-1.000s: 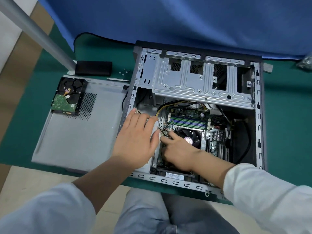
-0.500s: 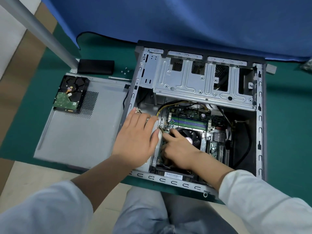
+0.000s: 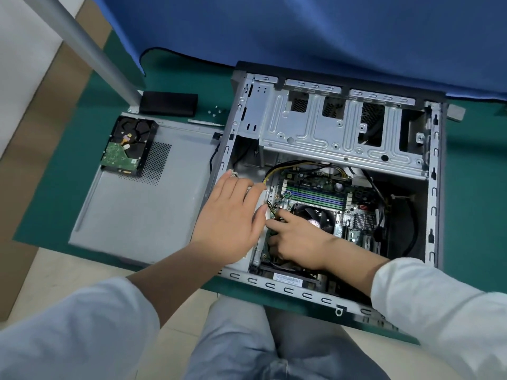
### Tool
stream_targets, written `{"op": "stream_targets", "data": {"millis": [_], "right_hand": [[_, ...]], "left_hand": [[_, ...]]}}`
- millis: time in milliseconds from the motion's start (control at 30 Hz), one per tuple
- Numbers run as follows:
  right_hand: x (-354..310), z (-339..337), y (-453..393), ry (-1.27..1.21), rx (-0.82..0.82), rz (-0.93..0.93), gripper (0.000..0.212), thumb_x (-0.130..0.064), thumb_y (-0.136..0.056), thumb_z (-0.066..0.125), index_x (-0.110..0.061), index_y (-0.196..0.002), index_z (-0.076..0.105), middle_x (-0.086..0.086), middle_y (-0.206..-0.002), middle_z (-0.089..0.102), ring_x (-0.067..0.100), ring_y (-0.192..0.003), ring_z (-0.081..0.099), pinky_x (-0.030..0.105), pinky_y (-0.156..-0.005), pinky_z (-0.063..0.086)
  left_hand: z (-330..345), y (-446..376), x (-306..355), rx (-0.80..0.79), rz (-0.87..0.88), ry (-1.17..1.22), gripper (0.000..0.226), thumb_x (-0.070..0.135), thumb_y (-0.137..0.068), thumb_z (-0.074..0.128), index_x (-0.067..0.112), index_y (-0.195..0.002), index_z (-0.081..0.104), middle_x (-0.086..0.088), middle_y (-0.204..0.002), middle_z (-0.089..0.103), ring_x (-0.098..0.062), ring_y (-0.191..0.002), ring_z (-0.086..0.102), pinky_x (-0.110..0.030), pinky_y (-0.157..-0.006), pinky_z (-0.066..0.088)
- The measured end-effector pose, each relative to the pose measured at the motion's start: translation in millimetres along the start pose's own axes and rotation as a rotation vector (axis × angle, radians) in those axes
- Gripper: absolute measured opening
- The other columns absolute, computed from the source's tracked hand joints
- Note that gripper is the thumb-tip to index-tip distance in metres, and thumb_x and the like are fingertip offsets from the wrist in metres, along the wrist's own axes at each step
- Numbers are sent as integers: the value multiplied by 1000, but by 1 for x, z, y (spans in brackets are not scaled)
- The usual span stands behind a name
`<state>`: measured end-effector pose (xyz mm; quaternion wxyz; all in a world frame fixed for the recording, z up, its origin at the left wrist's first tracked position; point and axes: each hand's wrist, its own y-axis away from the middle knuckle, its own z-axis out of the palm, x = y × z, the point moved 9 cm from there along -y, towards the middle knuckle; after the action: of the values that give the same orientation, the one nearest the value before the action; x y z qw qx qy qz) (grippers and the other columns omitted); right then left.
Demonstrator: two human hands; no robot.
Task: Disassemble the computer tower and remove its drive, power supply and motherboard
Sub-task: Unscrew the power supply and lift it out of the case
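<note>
On the green desk (image 3: 68,193), computer tower (image 3: 433,187) lies on its side, open face up, toward the right and far edge under a blue cloth (image 3: 301,31). Removed side panel (image 3: 142,215) lies flat just left of the tower, touching it. Drive (image 3: 126,146) sits circuit side up on the panel's far-left corner, out of the case. Black box (image 3: 168,103) and a few small screws (image 3: 214,111) near the desk's far edge, beyond the panel. Grey pole (image 3: 90,50) stands at the far-left.

Left hand (image 3: 233,220) flat, fingers spread wide, palm down over the tower's left wall, holding nothing. Right hand (image 3: 296,242) inside the case at the motherboard (image 3: 315,187) left edge, fingers curled narrow by the yellow-black wires (image 3: 270,208); can't tell if it actually grips them. Fan (image 3: 319,218) just right of the right hand's fingertips. Motherboard still in the case, near side. Power supply: can't tell which part it is.
</note>
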<state>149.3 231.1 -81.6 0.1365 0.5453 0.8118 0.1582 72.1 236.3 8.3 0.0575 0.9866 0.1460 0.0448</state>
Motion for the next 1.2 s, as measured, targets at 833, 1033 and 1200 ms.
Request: {"op": "stream_targets", "data": {"millis": [833,1033,1200], "right_hand": [[5,4,10,-93,-6,82,21,-16,-88,48,-23,-85,68,-11,-88,62,23,-109,36,43,-105,17],[11,-1,1,-142,-47,150,18,-14,-87,52,-19,-88,69,-7,-93,64,22,-114,32,45,-110,13],[9,-1,1,-158,-75,120,13,-15,-87,55,-18,-88,68,-5,-97,62,22,-111,32,43,-103,17]], "left_hand": [[0,-1,0,22,-4,8,47,32,-94,27,8,-121,57,-9,-107,58,-29,-107,52,-45,-114,24],[-2,0,-1,30,-8,10,46,32,-94,28,9,-121,56,-8,-107,58,-29,-107,52,-45,-114,25],[0,-1,-1,17,0,8,46,32,-94,27,8,-121,56,-9,-107,58,-29,-107,51,-46,-114,24]]}}
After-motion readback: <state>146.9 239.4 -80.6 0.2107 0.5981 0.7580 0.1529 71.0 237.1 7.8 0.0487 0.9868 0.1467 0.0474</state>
